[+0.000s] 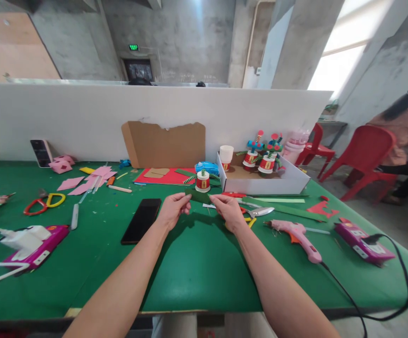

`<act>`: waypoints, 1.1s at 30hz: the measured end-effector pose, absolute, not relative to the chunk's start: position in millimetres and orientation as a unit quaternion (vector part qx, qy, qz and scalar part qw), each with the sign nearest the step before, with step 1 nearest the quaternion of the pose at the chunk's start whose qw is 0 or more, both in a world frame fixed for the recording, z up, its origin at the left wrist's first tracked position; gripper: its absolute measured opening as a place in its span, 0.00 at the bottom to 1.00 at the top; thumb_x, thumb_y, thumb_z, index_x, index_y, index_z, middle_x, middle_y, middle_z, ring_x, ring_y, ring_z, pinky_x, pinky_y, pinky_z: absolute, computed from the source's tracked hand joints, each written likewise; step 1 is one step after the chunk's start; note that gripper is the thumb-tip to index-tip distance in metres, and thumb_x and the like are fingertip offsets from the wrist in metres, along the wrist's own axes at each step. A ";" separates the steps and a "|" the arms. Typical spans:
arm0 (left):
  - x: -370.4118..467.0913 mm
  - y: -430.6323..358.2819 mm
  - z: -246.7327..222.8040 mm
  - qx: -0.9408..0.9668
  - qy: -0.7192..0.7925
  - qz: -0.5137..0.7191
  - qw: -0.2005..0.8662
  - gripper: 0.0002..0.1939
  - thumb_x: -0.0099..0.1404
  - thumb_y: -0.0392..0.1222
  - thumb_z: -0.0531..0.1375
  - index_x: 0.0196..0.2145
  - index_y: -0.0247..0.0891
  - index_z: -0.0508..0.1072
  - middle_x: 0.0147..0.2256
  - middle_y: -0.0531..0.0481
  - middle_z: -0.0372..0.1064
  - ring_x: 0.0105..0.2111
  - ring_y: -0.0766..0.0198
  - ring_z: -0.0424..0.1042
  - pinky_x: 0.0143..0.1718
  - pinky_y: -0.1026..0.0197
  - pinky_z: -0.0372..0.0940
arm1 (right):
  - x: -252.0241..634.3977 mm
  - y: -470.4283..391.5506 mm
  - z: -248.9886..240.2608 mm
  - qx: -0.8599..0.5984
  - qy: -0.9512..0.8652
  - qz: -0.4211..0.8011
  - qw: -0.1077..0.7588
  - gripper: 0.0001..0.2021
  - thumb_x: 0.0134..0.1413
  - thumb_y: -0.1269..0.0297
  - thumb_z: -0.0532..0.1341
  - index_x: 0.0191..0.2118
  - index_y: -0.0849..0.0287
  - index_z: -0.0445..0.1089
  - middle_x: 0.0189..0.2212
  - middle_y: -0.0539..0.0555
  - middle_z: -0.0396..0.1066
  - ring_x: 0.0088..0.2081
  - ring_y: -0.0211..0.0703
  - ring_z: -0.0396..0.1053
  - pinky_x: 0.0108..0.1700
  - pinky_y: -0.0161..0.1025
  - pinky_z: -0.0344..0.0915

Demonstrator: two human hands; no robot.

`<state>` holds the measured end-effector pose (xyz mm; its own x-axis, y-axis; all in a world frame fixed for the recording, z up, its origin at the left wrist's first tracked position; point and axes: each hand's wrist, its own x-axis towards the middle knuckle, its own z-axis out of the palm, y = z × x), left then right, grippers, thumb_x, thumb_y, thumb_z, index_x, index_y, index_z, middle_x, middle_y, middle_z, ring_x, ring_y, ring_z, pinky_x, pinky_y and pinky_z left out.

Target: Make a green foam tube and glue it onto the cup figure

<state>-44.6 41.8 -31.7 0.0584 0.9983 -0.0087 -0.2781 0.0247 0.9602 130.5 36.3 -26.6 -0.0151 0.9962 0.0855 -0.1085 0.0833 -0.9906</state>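
Note:
A small dark green strip (198,196) is stretched between my two hands above the green table (204,272). My left hand (174,210) pinches its left end, and my right hand (229,211) pinches its right end. Just behind the strip stands a red and white paper cup figure (203,181) with green coiled arms. Scissors with red and yellow handles (256,213) lie beside my right hand, partly hidden by it. To the left of my left hand lies a black phone (141,221).
A white box (267,187) holds more cup figures at the back right. A pink glue gun (300,237) and a purple power strip (364,241) lie right. More scissors (44,203), pink pieces (70,183) and another power strip (50,241) are left. A person sits far right.

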 end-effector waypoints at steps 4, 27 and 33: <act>-43.5 42.1 -33.3 0.435 0.412 0.543 0.589 0.18 0.46 0.49 0.69 0.17 0.35 0.66 0.14 0.56 0.63 0.13 0.74 0.60 0.17 0.69 0.57 | 129.7 37.6 -30.1 -0.448 -0.476 0.526 0.545 0.17 0.37 0.50 0.66 0.27 0.61 0.74 0.09 0.42 0.53 0.14 0.29 0.47 0.17 0.32 0.41; -33.3 39.3 -29.8 0.368 0.389 0.574 0.620 0.16 0.45 0.45 0.70 0.26 0.31 0.72 0.22 0.49 0.73 0.16 0.70 0.66 0.21 0.65 0.64 | 120.6 33.5 -32.4 -0.378 -0.412 0.636 0.532 0.17 0.37 0.52 0.67 0.32 0.58 0.69 0.09 0.42 0.61 0.13 0.31 0.56 0.17 0.29 0.52; -31.4 39.6 -29.5 0.366 0.395 0.583 0.608 0.19 0.41 0.48 0.70 0.25 0.32 0.71 0.21 0.50 0.71 0.15 0.71 0.64 0.20 0.66 0.62 | 121.6 32.4 -28.5 -0.280 -0.439 0.686 0.508 0.11 0.39 0.63 0.67 0.33 0.59 0.73 0.26 0.52 0.74 0.29 0.40 0.72 0.35 0.37 0.68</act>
